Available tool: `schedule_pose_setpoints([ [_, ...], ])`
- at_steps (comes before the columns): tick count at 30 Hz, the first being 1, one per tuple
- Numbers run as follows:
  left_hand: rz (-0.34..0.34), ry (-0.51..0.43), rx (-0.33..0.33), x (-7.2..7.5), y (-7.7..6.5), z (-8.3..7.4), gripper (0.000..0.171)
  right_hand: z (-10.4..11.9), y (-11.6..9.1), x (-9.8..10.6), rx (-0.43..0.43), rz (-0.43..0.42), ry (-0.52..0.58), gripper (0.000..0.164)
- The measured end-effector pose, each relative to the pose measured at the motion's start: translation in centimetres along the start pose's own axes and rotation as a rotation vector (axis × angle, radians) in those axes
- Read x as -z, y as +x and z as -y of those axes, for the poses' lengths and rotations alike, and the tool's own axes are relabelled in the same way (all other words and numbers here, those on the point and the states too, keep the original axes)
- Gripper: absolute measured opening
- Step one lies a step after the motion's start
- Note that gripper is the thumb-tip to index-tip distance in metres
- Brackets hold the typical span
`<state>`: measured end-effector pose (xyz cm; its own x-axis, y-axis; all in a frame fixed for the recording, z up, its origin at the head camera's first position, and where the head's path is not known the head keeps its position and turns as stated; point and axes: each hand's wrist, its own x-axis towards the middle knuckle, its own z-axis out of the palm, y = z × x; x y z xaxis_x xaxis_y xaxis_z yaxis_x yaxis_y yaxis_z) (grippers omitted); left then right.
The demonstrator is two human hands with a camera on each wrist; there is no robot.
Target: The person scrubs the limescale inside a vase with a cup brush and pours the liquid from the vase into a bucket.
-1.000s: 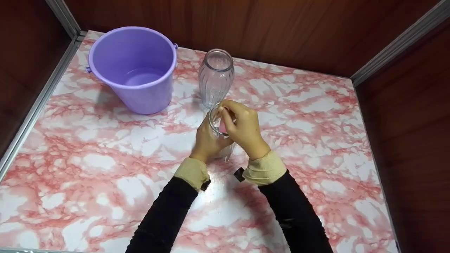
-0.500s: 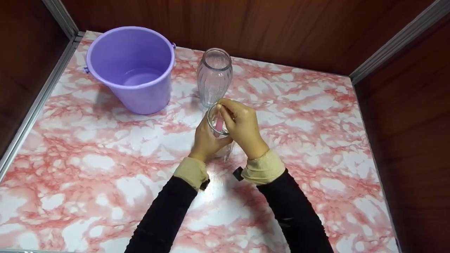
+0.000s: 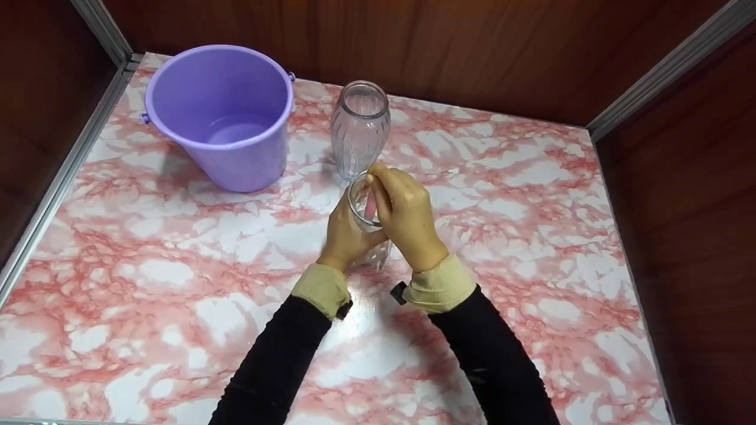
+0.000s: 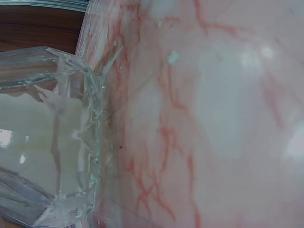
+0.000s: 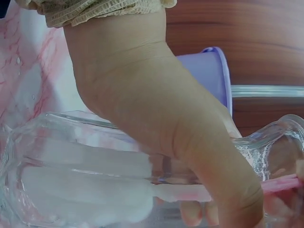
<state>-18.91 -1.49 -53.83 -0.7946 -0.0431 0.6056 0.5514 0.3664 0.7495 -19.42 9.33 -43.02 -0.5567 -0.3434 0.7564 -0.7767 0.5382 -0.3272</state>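
Rm first: dark wood-look walls (image 3: pixel 472 59) at the far edge & both sides, w/ silver trim (image 3: pixel 661 77) at the corners, 10 & 2 o'c. Bench (image 3: pixel 531 254) is flat, glossy, red/pink-&-white marbled; pale specks (image 4: pixel 173 58) near the vase in the L wrist view, maybe drops, so prob. slick there. Purple bucket (image 3: pixel 254 162) stands at 10 o'c from the vase; can't tell if there's liquid in it. Jar (image 3: pixel 360 139), clear & ribbed, upright at 12 o'c, just beyond. Vase (image 3: pixel 375 255) sits mid-bench, clear glass, mouth up; can't tell if its base touches. Handling, my guess: fairly heavy, stiff, breakable, slippery if wet; best held round the body, below the rim, not by the lip. L grip (image 3: pixel 344 236), a bare hand, wraps that body from 8 o'c. R grip (image 3: pixel 409 215), at 3 o'c of the mouth, pinches the brush (image 5: pixel 183 192) by its pink handle. Brush runs down thru the mouth, bulky whitish head inside; prob. light, soft-headed, stiff in the stem, so top of handle's the spot.
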Motion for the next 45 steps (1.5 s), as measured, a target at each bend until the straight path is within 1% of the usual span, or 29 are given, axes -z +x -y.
schedule_pose_setpoints([
  [3, -0.001, 0.005, 0.002, -0.03, -0.01, 0.02, 0.092, 0.02, -0.04, 0.01, 0.011, -0.011, -0.001, 0.01],
  [6, -0.003, -0.02, -0.002, -0.06, 0.05, 0.01, 0.091, 0.08, -0.04, 0.05, 0.017, -0.019, -0.014, 0.01],
  [10, -0.009, -0.03, -0.001, -0.09, 0.07, 0.03, 0.089, 0.13, -0.06, 0.12, 0.02, -0.017, -0.04, 0.01],
  [13, -0.019, -0.025, -0.018, -0.14, 0.03, 0.13, 0.088, 0.12, -0.05, 0.14, 0.01, 0.006, -0.05, 0.011],
  [15, -0.026, -0.035, -0.04, -0.2, 0.0, 0.19, 0.089, 0.07, -0.05, 0.15, -0.003, 0.025, -0.049, 0.012],
  [20, -0.038, -0.027, -0.067, -0.21, -0.09, 0.25, 0.088, 0.01, 0.0, 0.12, -0.052, 0.068, -0.025, 0.013],
  [22, -0.038, -0.018, -0.066, -0.2, -0.12, 0.21, 0.088, -0.03, -0.02, 0.09, -0.069, 0.076, -0.025, 0.013],
  [26, -0.03, 0.0, -0.052, -0.23, -0.07, 0.14, 0.088, -0.15, -0.06, 0.12, -0.076, 0.081, -0.026, 0.014],
  [34, -0.025, 0.027, -0.029, 0.07, 0.47, -0.12, 0.088, -0.35, 0.54, 0.34, -0.094, 0.114, 0.017, 0.015],
  [37, -0.023, 0.007, -0.017, 0.2, 0.51, -0.16, 0.088, -0.35, 0.74, 0.39, -0.103, 0.139, 0.025, 0.016],
  [40, -0.011, 0.003, -0.011, 0.1, 0.42, -0.13, 0.088, -0.34, 0.72, 0.55, -0.101, 0.177, 0.005, 0.017],
  [43, -0.009, 0.003, -0.011, 0.0, 0.24, -0.14, 0.087, -0.33, 0.53, 0.75, -0.081, 0.224, -0.025, 0.016],
  [45, -0.013, 0.009, -0.01, -0.01, 0.12, -0.14, 0.085, -0.34, 0.41, 0.78, -0.068, 0.253, -0.02, 0.016],
])
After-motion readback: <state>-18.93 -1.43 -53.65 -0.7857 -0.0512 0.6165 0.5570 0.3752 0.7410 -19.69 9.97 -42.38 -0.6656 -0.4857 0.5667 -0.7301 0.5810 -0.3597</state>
